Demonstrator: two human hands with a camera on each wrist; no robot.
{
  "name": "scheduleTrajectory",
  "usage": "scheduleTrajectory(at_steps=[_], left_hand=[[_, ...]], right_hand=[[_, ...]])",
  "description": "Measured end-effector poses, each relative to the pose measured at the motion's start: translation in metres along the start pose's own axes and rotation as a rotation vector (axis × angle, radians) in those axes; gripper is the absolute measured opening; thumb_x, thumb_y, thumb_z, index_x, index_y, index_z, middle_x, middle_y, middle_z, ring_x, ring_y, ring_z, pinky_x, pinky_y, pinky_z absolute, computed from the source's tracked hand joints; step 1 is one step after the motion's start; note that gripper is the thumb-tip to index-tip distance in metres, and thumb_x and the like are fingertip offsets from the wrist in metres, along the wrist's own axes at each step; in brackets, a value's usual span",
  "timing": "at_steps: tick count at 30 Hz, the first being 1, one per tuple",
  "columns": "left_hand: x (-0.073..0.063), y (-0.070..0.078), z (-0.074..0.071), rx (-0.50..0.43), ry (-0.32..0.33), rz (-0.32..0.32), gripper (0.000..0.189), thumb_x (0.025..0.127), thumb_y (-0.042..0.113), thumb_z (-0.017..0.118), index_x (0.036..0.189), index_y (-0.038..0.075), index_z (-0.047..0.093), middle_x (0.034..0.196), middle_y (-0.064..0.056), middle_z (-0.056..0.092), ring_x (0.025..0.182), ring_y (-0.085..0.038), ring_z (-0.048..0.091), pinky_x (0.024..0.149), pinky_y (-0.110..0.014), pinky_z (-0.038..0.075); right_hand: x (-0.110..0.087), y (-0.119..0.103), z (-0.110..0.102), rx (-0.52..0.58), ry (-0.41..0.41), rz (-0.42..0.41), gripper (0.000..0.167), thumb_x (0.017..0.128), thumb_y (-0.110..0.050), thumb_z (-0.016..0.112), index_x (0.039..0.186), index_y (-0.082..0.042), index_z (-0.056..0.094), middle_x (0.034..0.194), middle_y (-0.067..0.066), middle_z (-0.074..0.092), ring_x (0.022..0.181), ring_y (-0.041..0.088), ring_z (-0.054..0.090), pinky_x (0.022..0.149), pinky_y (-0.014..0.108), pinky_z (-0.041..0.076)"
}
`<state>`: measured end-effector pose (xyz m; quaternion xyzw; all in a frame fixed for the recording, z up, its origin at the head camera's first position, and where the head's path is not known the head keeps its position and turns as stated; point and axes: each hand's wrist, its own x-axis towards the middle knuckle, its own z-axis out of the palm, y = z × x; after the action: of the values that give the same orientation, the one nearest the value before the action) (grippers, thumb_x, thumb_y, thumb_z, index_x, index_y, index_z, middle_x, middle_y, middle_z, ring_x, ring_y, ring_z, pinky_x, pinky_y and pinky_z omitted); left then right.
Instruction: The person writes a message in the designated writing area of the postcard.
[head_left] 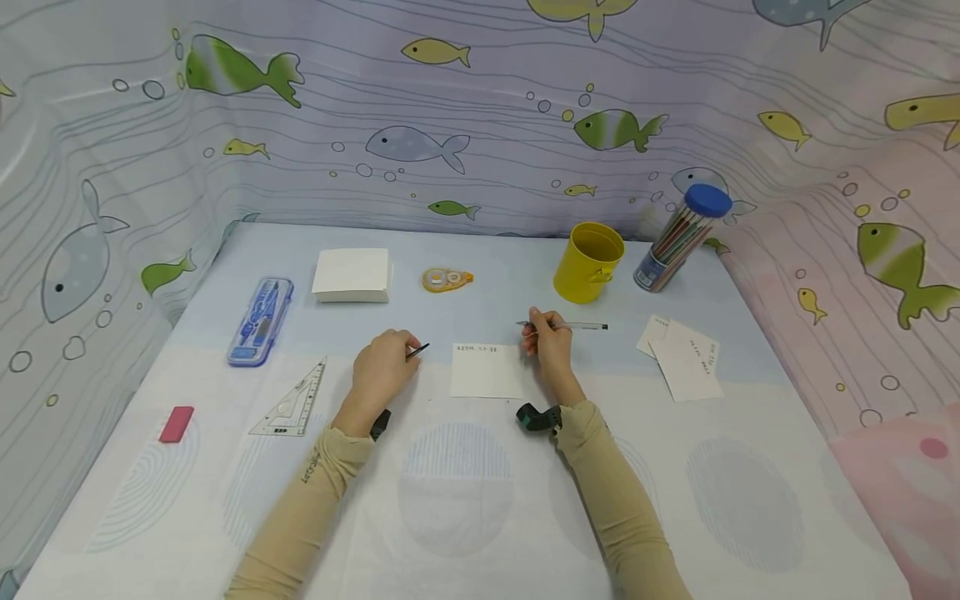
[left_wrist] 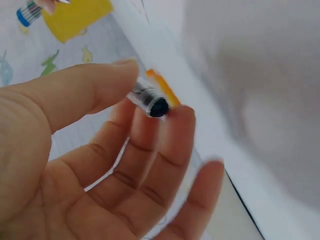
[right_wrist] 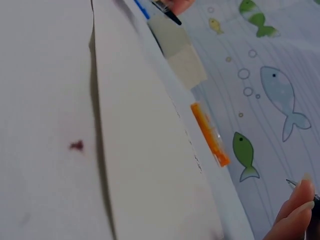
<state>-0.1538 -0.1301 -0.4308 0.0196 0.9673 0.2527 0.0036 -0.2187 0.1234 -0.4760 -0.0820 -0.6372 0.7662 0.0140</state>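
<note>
My left hand (head_left: 382, 367) pinches a pen cap (left_wrist: 148, 100) between thumb and fingertips; it looks clear with a dark end, and its dark clip points to the right in the head view. A pen (head_left: 588, 326) with a clear barrel is held in my right hand (head_left: 551, 348), lying nearly level, its bare tip pointing left. Between the hands lies a white paper card (head_left: 487, 375) with one line of small handwriting along its top edge. The right hand is just past the card's upper right corner, raised off it. The right wrist view shows the pen tip (right_wrist: 291, 182) uncovered.
Behind stand a stack of blank cards (head_left: 351, 275), correction tape (head_left: 444, 279), a yellow bucket (head_left: 577, 275) and a blue-lidded pencil tube (head_left: 678, 242). Written cards (head_left: 686, 362) lie right. At left are a blue stationery case (head_left: 260, 323), a set square (head_left: 288, 408) and a red eraser (head_left: 176, 424).
</note>
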Motion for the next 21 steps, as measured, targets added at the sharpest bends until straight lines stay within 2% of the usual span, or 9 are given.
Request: scheduleTrajectory(at_steps=[5,13,17,21], left_hand=[[0.001,0.002,0.0,-0.083,0.017,0.029,0.018,0.088,0.01,0.067,0.105,0.004,0.069,0.095,-0.012,0.064,0.078,-0.025,0.06,0.062,-0.033,0.049],[0.002,0.006,0.001,-0.096,0.043,0.053,0.019,0.088,0.011,0.066,0.107,0.007,0.068,0.104,-0.012,0.067,0.081,-0.025,0.06,0.063,-0.034,0.047],[0.002,0.008,0.002,-0.096,0.079,0.078,0.019,0.089,0.013,0.067,0.107,0.008,0.068,0.103,-0.01,0.069,0.079,-0.022,0.058,0.062,-0.032,0.046],[0.002,0.011,0.004,-0.113,0.124,0.119,0.018,0.088,0.013,0.068,0.106,0.009,0.068,0.104,-0.009,0.069,0.082,-0.022,0.059,0.066,-0.035,0.049]], right_hand=[[-0.003,-0.001,0.003,-0.01,-0.004,0.004,0.024,0.1,-0.021,0.054,0.079,-0.011,0.048,0.06,-0.006,0.059,0.042,0.004,0.049,0.04,0.016,0.04],[-0.005,-0.002,0.009,-0.025,-0.038,0.047,0.025,0.099,-0.022,0.056,0.077,-0.012,0.047,0.06,-0.007,0.06,0.042,0.003,0.05,0.041,0.016,0.04],[-0.009,-0.004,0.016,-0.036,-0.087,0.054,0.022,0.098,-0.02,0.056,0.079,-0.012,0.047,0.06,-0.008,0.061,0.042,0.003,0.049,0.041,0.016,0.041],[-0.012,-0.007,0.021,-0.045,-0.12,0.056,0.022,0.098,-0.019,0.056,0.08,-0.012,0.048,0.06,-0.008,0.063,0.042,0.004,0.049,0.042,0.016,0.041]])
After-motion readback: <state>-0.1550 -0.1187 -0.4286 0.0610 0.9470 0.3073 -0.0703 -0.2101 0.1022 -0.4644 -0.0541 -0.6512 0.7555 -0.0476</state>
